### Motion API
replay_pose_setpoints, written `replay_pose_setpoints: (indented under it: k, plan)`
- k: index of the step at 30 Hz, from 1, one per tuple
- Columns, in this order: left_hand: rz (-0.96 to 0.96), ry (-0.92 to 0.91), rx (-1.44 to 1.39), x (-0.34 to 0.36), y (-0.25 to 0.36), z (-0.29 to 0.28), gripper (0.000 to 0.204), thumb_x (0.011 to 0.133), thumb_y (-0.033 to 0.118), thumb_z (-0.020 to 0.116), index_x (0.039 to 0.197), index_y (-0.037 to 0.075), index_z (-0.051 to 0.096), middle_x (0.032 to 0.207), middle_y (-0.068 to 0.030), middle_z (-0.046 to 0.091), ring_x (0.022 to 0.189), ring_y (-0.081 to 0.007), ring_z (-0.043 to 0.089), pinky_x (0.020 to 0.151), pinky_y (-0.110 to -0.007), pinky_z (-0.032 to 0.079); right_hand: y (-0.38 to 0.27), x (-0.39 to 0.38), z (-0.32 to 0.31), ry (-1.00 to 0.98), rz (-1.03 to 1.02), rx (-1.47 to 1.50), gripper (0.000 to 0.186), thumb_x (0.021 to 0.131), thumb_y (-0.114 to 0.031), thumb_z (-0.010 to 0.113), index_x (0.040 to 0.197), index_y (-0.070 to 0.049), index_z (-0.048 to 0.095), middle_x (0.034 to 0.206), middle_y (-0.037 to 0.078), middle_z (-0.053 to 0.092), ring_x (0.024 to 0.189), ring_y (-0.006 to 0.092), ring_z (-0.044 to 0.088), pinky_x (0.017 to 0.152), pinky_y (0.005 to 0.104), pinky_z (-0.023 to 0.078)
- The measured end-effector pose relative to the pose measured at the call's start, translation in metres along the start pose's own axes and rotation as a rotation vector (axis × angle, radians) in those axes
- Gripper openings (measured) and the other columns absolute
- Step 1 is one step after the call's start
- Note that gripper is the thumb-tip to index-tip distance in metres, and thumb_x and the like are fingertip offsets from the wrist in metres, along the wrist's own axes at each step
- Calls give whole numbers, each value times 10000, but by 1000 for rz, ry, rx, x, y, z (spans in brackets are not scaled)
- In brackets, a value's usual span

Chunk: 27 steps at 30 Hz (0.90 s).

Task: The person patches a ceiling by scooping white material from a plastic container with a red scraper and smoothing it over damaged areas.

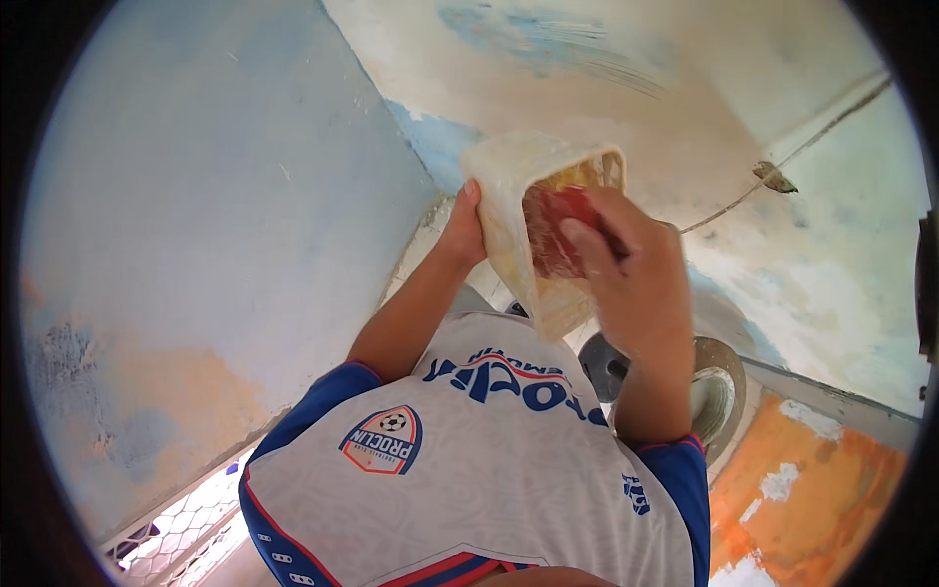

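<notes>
So, head view, the only one: the off-white plastic container (497, 181) is up in front of the chest, tilted, its wide mouth turned toward the right hand (634, 264). The left hand (467, 230) holds it from the left, thumb against the outer wall; its fingers are mostly out of sight behind, so can't tell how far they wrap. The right hand is closed around a red flat piece (556, 230), thumb on the near face, and has it inside the mouth; blur hides the exact kind, maybe a scraper, and whether it touches the inner wall. Container looks thin-walled and light, likely springy rather than brittle, so the sides would probably flex under a hard squeeze; contents, if any, aren't clear, so weight is a guess. Smears around the mouth could make the rim slippery: best hold is the dry-looking outer wall, palm spread, as on the left. Red piece looks light and fairly stiff, streaked pale on its face, perhaps slick there; better pinched at its right edge, away from the smears. A round bucket (736, 364) sits below, beyond the right forearm.
</notes>
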<state>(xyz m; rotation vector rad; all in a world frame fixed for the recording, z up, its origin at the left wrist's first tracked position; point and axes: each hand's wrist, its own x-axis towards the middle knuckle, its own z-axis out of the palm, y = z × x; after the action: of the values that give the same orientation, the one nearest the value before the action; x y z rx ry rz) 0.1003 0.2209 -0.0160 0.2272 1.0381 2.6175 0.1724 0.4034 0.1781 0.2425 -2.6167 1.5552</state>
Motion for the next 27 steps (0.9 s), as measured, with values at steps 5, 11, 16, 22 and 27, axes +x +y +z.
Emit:
replay_pose_setpoints:
  k: [5, 11, 16, 22, 27]
  plan:
    - [-71, -10, 41, 7, 20, -33, 882, 895, 687, 668, 1501, 96, 419, 1379, -93, 599, 1245, -217, 618, 1031, -416, 539, 8, 19, 36, -16, 171, 94, 237, 944, -105, 681, 1144, 21, 694, 885, 217, 729, 738, 332, 705, 708, 340, 541]
    - [-21, -44, 76, 25, 62, -61, 866, 878, 510, 760, 1512, 96, 340, 1393, -118, 552, 1283, -236, 572, 1050, -422, 513, -11, 30, 49, 21, 381, 247, 212, 972, -57, 644, 1157, 35, 693, 919, 98, 756, 790, 143, 706, 678, 276, 545]
    - [-1, -92, 106, 42, 89, -76, 811, 875, 411, 791, 1482, 105, 348, 1359, -110, 559, 1262, -223, 571, 1046, -417, 513, -22, 57, 100, 73, 400, 294, 214, 982, -51, 636, 1169, 33, 698, 975, 83, 763, 806, 117, 711, 664, 244, 566]
    - [-94, -87, 51, 56, 126, -98, 794, 856, 329, 818, 1464, 113, 354, 1285, -96, 584, 1189, -200, 596, 1017, -390, 525, -26, 62, 120, 146, 385, 326, 205, 989, -78, 656, 1149, 42, 698, 957, 81, 759, 805, 122, 717, 663, 227, 550]
    - [-64, -155, 127, 66, 135, -118, 778, 828, 297, 841, 1414, 107, 366, 1255, -90, 584, 1128, -191, 616, 973, -383, 550, -40, 67, 146, 217, 438, 313, 219, 996, -78, 651, 1175, 36, 702, 955, 79, 758, 791, 109, 703, 660, 227, 552]
